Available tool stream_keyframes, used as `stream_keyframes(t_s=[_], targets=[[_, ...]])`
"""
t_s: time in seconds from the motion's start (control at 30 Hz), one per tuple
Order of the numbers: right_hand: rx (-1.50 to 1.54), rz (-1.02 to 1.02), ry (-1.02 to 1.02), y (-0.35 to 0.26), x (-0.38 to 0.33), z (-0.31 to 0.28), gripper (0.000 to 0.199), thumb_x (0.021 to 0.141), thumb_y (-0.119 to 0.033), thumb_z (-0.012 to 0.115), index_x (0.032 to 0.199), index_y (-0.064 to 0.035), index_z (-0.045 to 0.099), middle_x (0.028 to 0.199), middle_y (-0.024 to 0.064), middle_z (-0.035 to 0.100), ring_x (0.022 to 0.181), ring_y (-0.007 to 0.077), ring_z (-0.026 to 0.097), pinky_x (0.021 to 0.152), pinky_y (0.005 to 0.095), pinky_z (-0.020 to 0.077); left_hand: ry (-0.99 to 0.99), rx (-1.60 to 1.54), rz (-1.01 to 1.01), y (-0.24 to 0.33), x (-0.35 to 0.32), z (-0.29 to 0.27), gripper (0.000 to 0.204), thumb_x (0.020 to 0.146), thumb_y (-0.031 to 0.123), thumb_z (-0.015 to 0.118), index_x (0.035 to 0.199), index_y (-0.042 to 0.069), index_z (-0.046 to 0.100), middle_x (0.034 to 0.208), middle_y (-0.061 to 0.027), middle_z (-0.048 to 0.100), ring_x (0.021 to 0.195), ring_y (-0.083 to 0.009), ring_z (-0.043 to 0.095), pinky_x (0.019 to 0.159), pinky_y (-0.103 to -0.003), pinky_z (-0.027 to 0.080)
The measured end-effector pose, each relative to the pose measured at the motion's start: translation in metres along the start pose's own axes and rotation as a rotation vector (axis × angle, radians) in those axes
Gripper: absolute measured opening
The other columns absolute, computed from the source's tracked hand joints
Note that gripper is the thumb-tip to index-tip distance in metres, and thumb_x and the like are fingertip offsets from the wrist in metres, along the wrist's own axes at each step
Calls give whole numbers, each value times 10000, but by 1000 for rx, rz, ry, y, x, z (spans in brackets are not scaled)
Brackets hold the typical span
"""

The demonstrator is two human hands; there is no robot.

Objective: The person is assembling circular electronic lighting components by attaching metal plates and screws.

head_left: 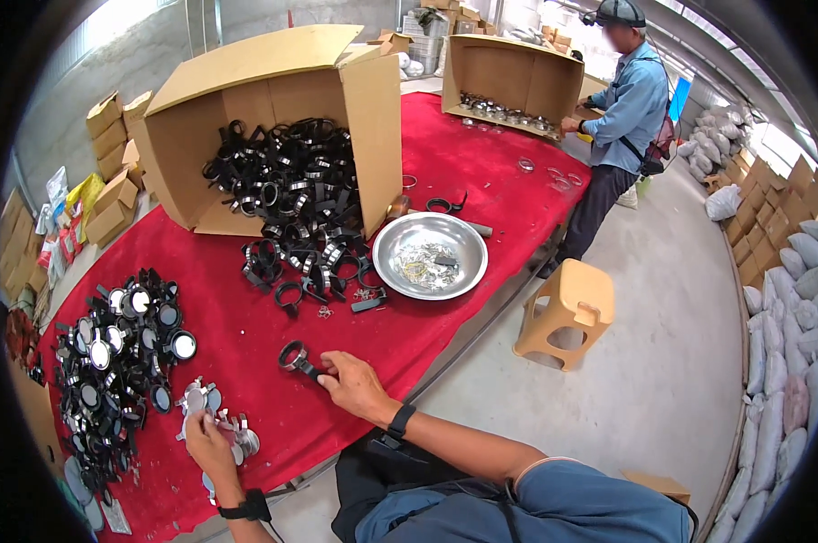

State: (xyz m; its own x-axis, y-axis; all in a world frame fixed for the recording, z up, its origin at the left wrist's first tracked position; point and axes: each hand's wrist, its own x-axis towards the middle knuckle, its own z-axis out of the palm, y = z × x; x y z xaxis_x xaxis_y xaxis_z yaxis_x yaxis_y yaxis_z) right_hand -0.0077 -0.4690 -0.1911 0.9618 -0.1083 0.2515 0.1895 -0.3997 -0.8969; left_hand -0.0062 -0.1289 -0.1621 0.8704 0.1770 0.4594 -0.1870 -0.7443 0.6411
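Note:
My right hand [358, 391] pinches the black tail of a ring-shaped clamp with a metal band [293, 356], just above the red cloth. My left hand [212, 451] is closed at the fingertips on a round silver disc [195, 400], at the edge of a small pile of silver disc parts [240, 440]. Left of that lies a large heap of black rings fitted with discs [110, 380]. Beyond my hands, a tipped cardboard box [373, 136] spills many black ring clamps [287, 181] onto the cloth.
A steel bowl [391, 262] of small metal pieces stands right of the box, beside a hammer [400, 208]. A yellow stool [576, 303] stands past the table edge. At the far end a co-worker [635, 109] handles parts at another box [508, 72]. Sacks [775, 380] line the right.

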Motion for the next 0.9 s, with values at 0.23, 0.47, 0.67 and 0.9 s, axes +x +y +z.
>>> stream_keyframes(t_s=[0.23, 0.47, 0.67, 0.9], targets=[[27, -151, 205, -65, -8, -13, 359, 1016, -47, 742, 1372, -8, 705, 1148, 175, 751, 961, 304, 775, 879, 406, 628, 194, -234, -63, 22, 12, -6, 238, 1181, 194, 522, 1247, -19, 605, 937, -152, 754, 800, -242, 757, 762, -392, 595], [50, -479, -355, -79, -9, -21, 236, 982, -11, 762, 1216, 10, 743, 1168, 170, 745, 1027, 374, 754, 892, 464, 609, -811, -746, -375, 119, -11, 2, 222, 1099, 161, 698, 1192, -40, 716, 857, -122, 785, 673, -189, 763, 606, -312, 611], [267, -276, -411, -101, -29, -41, 218, 971, -61, 792, 1183, -14, 778, 1041, 167, 746, 1017, 363, 738, 879, 466, 596, -960, -803, -376, 110, -18, 6, 405, 1061, 154, 750, 1398, -25, 615, 897, -127, 795, 767, -156, 768, 674, -271, 591], [235, -288, -366, -78, -40, -43, 181, 978, -43, 797, 1157, -17, 787, 1034, 149, 747, 968, 329, 749, 856, 437, 602, -1004, -971, -393, 109, -32, 16, 482, 1046, 100, 749, 1471, -50, 579, 1028, -143, 786, 774, -153, 736, 683, -288, 598]])
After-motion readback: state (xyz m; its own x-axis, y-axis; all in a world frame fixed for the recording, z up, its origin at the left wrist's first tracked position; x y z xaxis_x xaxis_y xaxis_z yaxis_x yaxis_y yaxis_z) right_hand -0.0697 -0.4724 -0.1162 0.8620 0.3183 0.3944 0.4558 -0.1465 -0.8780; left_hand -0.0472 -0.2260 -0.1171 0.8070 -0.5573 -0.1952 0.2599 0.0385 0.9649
